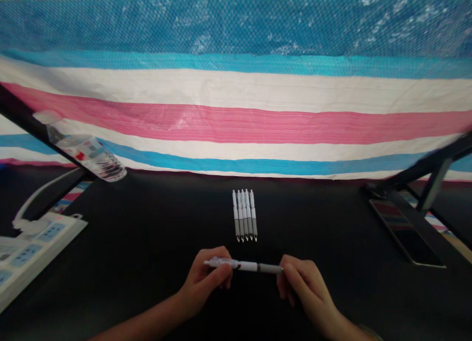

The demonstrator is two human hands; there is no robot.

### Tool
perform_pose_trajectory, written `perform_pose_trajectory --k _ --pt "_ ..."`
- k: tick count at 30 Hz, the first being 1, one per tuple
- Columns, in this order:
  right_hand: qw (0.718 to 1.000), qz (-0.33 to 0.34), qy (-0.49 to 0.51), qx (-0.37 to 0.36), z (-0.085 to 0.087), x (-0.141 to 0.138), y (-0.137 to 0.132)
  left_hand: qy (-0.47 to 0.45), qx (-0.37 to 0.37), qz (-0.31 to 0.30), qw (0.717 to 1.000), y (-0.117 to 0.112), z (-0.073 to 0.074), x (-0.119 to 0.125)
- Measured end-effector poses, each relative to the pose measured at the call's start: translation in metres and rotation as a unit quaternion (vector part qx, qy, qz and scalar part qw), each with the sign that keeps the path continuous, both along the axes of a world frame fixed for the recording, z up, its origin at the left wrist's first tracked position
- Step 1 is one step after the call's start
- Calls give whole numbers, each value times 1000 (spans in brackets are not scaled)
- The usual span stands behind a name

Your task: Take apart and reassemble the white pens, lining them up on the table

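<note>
A white pen (248,266) with a grey grip lies level between my two hands, above the near part of the black table (155,232). My left hand (210,274) pinches its clip end between thumb and fingers. At the other end, my right hand (302,282) has thumb and forefinger closed on the grey tip, and the very point is hidden by the fingers. Beyond the hands, several matching pens (245,215) lie side by side in a neat row, their tips toward me.
On the left are a white power strip (47,252) with a plugged-in cable and a clear water bottle (94,156). A dark phone (407,232) lies at the right beside a black metal support (420,169). A striped plastic sheet (236,124) hangs behind the table.
</note>
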State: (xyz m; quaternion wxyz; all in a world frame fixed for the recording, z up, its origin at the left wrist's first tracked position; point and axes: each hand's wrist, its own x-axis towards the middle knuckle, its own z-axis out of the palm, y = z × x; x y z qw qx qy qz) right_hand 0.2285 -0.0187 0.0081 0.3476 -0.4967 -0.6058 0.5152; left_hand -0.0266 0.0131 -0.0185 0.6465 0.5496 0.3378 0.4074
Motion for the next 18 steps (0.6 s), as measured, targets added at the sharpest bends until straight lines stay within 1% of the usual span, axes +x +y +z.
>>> perform_pose_trajectory --k 3,6,8,11,14,18 --pt "1000 -15 0 -4 0 1 0 -5 3 1 1000 0 -1 -1" --pt "999 -19 45 -5 2 0 1 -6 -7 9 1000 0 -2 -2" --pt "998 -14 57 -29 2 -2 1 -5 -11 11 1000 0 -1 -1" --pt "994 -29 79 -71 1 -5 4 2 -7 17 1000 1 1 0" --pt "985 -47 142 -88 -2 -5 5 3 -9 29 1000 2 1 0" --pt "967 -70 231 -80 -8 0 4 -1 -14 61 998 3 -5 -3"
